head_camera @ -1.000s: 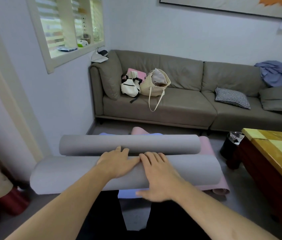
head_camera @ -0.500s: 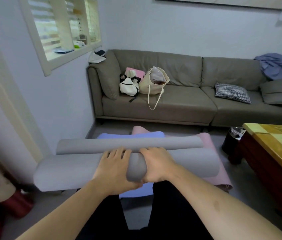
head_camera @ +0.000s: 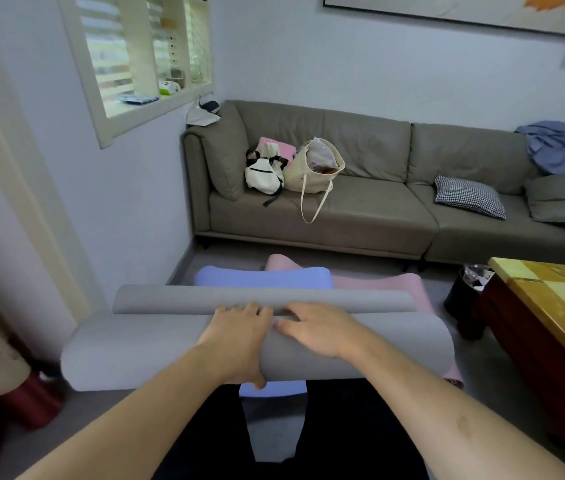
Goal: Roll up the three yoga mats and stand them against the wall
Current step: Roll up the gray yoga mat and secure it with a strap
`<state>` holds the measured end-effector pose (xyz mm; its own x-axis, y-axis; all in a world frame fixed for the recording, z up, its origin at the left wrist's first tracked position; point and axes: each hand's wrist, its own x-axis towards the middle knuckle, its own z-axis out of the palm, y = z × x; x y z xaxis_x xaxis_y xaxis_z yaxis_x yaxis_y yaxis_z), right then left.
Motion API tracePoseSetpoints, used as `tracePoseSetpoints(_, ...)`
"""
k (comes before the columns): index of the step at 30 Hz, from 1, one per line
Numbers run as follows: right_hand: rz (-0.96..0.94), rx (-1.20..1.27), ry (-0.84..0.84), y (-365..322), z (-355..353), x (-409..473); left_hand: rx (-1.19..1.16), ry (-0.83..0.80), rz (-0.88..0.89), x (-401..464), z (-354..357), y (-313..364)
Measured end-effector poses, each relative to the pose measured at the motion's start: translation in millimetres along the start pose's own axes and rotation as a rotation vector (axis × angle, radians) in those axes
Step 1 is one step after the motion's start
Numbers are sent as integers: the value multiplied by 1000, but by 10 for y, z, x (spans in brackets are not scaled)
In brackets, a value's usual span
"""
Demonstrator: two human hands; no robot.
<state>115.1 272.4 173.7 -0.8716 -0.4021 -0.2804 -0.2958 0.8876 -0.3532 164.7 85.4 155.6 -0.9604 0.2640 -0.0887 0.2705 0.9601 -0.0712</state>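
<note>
Nearest to the camera, the left hand (head_camera: 239, 336) grips the roll of the grey mat (head_camera: 135, 348) with the thumb under it and the fingers curled over the top, while the right hand (head_camera: 319, 329) lies flat on the roll with straight fingers, probably to keep the roll tight while it turns. The grey mat rests on the blue mat (head_camera: 260, 277) and the pink mat (head_camera: 378, 282), both still flat on the floor before the sofa (head_camera: 360, 209), so I judge the first mat is almost rolled.
</note>
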Motion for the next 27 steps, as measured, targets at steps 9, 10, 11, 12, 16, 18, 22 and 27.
tracePoseSetpoints(9, -89, -189, 103, -8, 171, 30, -305, -224, -169, 144, -164, -61)
tracePoseSetpoints(10, -96, -186, 118, 0, 186, 23, -305, -234, -175, 159, -176, -59)
tracePoseSetpoints(11, -102, -182, 132, 13, 191, 18, -297, -242, -180, 164, -186, -46)
tracePoseSetpoints(12, -110, -177, 151, 23, 192, 3, -288, -249, -183, 165, -184, -30)
tracePoseSetpoints(16, -195, -187, 308, 70, 271, -157, -274, -230, -165, 137, -136, -33)
tracePoseSetpoints(18, -265, -219, 364, 99, 355, -267, -269, -197, -145, 115, -117, -54)
tracePoseSetpoints(22, -297, -336, 272, 148, 347, -321, -222, -204, -120, 79, -90, -42)
tracePoseSetpoints(27, -215, -475, 151, 83, 301, -175, -203, -145, -107, 73, -89, -41)
